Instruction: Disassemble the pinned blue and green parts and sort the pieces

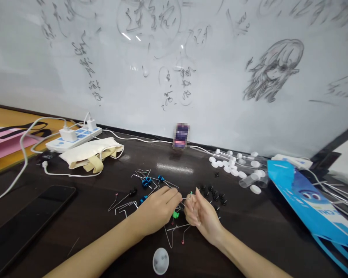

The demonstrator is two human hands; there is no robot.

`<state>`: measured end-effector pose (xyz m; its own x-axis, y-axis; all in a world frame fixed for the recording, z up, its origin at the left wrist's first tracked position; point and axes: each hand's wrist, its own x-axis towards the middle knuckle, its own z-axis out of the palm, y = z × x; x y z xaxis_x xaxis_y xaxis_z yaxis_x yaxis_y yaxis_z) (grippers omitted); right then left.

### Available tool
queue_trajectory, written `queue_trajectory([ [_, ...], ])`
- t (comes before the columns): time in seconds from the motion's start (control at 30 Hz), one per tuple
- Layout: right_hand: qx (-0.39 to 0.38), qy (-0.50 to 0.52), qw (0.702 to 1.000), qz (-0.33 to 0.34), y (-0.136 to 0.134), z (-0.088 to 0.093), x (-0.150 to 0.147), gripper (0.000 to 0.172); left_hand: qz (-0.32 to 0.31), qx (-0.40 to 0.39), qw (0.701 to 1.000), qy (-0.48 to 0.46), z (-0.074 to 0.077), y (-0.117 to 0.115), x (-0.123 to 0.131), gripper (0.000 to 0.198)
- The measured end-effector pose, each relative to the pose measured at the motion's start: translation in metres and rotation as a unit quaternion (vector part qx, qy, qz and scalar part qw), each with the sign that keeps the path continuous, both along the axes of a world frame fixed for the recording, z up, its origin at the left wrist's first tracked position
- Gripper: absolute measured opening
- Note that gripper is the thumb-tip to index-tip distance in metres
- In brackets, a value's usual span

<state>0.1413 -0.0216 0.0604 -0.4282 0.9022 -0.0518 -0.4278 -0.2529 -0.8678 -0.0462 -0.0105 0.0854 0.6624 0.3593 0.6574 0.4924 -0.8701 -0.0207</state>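
My left hand (159,206) and my right hand (200,212) meet over the dark table, fingertips pinched together on a thin bent wire pin (186,197) with a tiny green tip. A green piece (175,214) lies just below, between the hands. Several more wire pins (123,202) with coloured tips lie scattered to the left and under my hands. Small blue clips (146,182) sit behind my left hand. Several small black clips (213,193) lie right of my right hand.
A white round cap (160,261) lies near me. White caps and clear tubes (243,170) are at the back right, beside a blue bag (310,200). A black phone (26,220) lies left. A cloth pouch (89,154), power strip (74,138) and cables sit back left, below the whiteboard (174,58).
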Motion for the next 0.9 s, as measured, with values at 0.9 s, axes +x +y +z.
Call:
queue_trajectory([
  [0.9, 0.177, -0.238, 0.952, -0.075, 0.001, 0.001, 0.001, 0.035, -0.007, -0.265, 0.959, -0.097, 0.011, 0.001, 0.001, 0.026],
])
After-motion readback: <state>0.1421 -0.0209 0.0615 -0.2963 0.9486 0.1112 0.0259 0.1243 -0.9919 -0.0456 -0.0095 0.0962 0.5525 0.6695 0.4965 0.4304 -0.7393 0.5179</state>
